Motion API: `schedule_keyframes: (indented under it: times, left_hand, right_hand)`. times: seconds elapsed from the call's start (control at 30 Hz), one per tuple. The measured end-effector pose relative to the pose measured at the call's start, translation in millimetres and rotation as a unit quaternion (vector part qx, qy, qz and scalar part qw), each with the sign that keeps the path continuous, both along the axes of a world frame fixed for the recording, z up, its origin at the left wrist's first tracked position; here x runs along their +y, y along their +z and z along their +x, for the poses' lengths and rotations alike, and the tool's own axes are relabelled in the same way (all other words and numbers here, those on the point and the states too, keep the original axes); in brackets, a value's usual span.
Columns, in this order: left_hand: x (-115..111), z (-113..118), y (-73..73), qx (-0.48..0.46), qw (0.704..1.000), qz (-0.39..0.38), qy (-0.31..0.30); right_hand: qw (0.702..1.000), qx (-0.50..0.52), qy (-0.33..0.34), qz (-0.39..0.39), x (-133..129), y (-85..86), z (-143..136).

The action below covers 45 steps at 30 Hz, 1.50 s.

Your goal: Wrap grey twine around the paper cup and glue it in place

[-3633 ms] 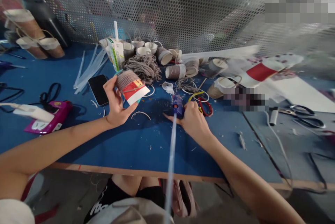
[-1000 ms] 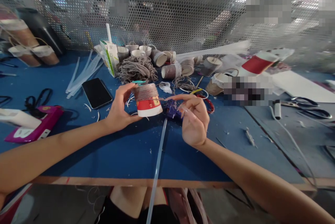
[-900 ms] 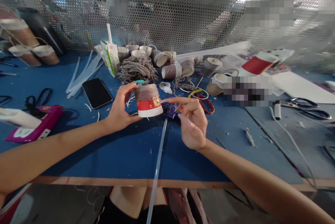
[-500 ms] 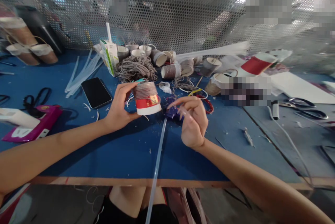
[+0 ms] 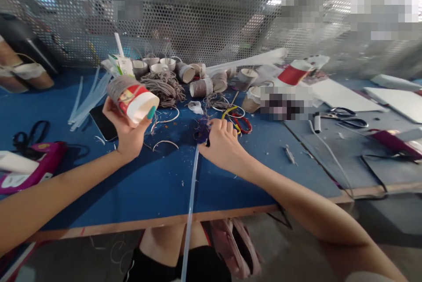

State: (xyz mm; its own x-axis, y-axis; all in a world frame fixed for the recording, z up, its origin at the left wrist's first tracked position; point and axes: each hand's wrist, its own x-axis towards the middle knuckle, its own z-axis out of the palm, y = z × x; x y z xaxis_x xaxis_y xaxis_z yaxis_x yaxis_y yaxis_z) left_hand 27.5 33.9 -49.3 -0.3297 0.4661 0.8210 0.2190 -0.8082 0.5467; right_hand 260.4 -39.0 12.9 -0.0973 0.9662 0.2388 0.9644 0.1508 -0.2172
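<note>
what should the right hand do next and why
The right hand should probably lift the purple tool toward the cup: that hand is at the tool, and the left hand holds the cup, whose cord wrap stops short of its white end.

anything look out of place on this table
Yes: white scraps lie scattered across the blue table, a long clear stick juts past its front edge, and a brown cup lies on its side near upright ones.

The blue worktop [image 5: 148,194] carries a smartphone [image 5: 103,123], glue sticks [image 5: 90,104] and a magenta power strip [image 5: 52,155] at left, bundled cord [image 5: 165,87] and wrapped cups [image 5: 198,88] at upper centre, black-handled scissors [image 5: 339,115] at right
</note>
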Motion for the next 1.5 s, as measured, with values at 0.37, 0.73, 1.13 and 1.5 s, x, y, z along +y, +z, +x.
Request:
schedule_keyframes:
  times: [0.37,0.73,1.13,1.5]
  left_hand:
    - [-14.7,1.0,13.8,0.354,0.928,-0.066,-0.097]
    - [-15.0,-1.1,13.3,0.371,0.914,-0.091,-0.137]
    - [-18.9,-2.8,17.5,0.383,0.913,-0.092,-0.108]
    - [-18.8,-4.9,17.0,0.357,0.921,-0.121,-0.098]
  right_hand:
    - [0.984,-0.125,0.103,0.071,14.4,-16.8,23.6]
    - [0.972,0.037,0.203,0.115,20.2,-20.6,37.6]
    - [0.941,0.297,0.157,0.034,29.3,-10.1,43.5]
    - [0.839,0.519,0.161,0.026,30.3,89.1,38.8]
